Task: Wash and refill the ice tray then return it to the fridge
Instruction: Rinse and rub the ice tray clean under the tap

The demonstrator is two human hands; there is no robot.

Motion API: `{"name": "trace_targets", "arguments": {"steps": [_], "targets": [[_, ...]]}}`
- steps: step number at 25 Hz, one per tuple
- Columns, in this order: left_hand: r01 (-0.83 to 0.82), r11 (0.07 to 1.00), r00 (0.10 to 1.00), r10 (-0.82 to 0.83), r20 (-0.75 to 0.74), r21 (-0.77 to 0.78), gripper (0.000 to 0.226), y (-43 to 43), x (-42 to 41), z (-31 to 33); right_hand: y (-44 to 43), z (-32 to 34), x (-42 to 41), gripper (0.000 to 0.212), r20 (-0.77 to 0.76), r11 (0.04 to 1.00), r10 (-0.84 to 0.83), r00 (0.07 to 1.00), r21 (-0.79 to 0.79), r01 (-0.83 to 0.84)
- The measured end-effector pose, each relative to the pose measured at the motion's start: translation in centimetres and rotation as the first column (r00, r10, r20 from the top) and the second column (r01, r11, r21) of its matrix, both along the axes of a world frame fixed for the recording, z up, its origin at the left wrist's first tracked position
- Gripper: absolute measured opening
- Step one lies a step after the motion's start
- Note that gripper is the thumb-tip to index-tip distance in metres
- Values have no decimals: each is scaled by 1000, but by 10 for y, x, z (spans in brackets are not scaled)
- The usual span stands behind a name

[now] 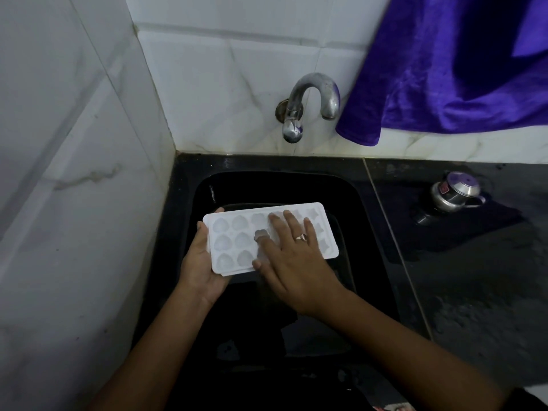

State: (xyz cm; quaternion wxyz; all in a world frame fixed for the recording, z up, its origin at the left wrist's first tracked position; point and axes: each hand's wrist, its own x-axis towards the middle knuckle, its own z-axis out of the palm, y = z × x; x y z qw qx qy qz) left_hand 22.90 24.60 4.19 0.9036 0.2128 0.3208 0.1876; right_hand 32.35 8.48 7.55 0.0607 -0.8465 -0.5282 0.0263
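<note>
A white plastic ice tray (231, 241) with shell-shaped and star-shaped cells hangs level over the black sink (367, 232). My left hand (199, 262) grips its left end from below, thumb on the rim. My right hand (292, 256), with a ring on one finger, lies flat on top of the tray's middle, fingers spread and straight over the cells. The right part of the tray is partly hidden by that hand. A curved metal tap (311, 102) sticks out of the tiled wall above the sink; no water runs from it.
White tiled walls (74, 173) close in the left and back. A purple cloth (444, 69) hangs at the upper right beside the tap. On the wet black counter (474, 277) to the right lies a small steel vessel (455, 192).
</note>
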Motion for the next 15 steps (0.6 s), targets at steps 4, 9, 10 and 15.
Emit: {"name": "trace_targets", "arguments": {"steps": [4, 9, 10, 15], "targets": [[14, 1000, 1000, -14, 8, -4, 48, -7, 3, -3, 5, 5, 6, 49, -28, 994, -106, 994, 37, 107], [11, 1000, 1000, -11, 3, 1, 50, -4, 2, -1, -2, 4, 9, 50, -10, 999, -32, 999, 17, 32], [16, 1000, 1000, -16, 7, 0, 50, -5, 2, -2, -1, 6, 12, 48, -20, 998, -60, 998, 36, 61], [3, 999, 1000, -2, 13, -33, 51, -4, 3, -3, -1, -1, 3, 51, 14, 1000, -4, 1000, -3, 5]]}}
